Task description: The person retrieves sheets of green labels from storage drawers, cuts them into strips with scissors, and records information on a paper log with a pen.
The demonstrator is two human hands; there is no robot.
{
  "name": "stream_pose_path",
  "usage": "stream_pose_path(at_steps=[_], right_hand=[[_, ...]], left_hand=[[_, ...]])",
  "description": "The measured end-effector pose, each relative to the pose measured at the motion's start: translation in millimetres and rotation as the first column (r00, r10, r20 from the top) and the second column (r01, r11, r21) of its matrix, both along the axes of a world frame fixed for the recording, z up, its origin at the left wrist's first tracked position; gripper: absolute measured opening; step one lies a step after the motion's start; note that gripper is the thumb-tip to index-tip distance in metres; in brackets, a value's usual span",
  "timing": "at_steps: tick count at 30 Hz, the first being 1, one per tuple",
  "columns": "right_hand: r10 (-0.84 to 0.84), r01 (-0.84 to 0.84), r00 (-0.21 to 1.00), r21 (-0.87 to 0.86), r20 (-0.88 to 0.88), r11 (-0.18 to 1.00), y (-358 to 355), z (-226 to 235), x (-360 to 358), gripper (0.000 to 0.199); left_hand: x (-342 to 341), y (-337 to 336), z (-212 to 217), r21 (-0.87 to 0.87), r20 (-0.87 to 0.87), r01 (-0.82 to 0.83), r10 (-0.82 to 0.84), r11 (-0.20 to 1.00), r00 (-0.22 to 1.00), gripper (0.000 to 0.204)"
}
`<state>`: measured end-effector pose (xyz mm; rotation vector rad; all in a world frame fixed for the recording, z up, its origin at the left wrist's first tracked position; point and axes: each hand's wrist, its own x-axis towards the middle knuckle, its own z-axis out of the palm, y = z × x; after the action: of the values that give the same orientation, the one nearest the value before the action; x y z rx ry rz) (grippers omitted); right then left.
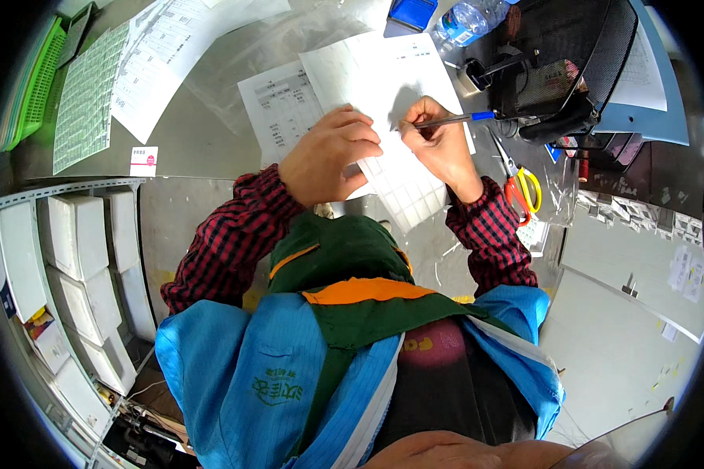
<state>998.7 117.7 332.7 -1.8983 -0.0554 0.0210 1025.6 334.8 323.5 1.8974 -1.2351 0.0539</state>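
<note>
My right hand (441, 147) is closed on a dark pen (446, 121) with a blue end. Its tip is at a white sheet marked off in rectangles, like a label sheet (408, 194), whose lower part hangs past the table's front edge. On the left edge of that sheet, my left hand (332, 155) is curled, fingers over the paper and thumb lower down. Beneath lie an open white booklet (344, 69) and a printed form (278, 105). Glare washes out the paper between my hands, so any writing there cannot be read.
Scissors (522, 187) with red and yellow handles lie right of my right hand. Beyond are a black mesh organizer (571, 55), a plastic bottle (469, 25) and a blue box (412, 12). Printed sheets (152, 59) and a green basket (43, 78) are at left. White bins (77, 234) fill a rack.
</note>
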Motion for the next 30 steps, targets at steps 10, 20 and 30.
stream_pose_path(at_steps=[10, 20, 30], right_hand=[[0.066, -0.065, 0.998, 0.028, -0.019, 0.997, -6, -2, 1, 0.011], [0.051, -0.046, 0.996, 0.07, -0.066, 0.996, -6, -2, 0, 0.012], [0.123, -0.118, 0.991, -0.076, 0.056, 0.99, -9, -3, 2, 0.011]], left_hand=[[0, 0, 0, 0.012, -0.02, -0.016, 0.017, 1.0, 1.0, 0.023], [0, -2, -1, -0.003, -0.013, -0.026, 0.026, 1.0, 1.0, 0.024], [0, -2, 1, -0.002, -0.018, -0.028, 0.028, 1.0, 0.999, 0.024]])
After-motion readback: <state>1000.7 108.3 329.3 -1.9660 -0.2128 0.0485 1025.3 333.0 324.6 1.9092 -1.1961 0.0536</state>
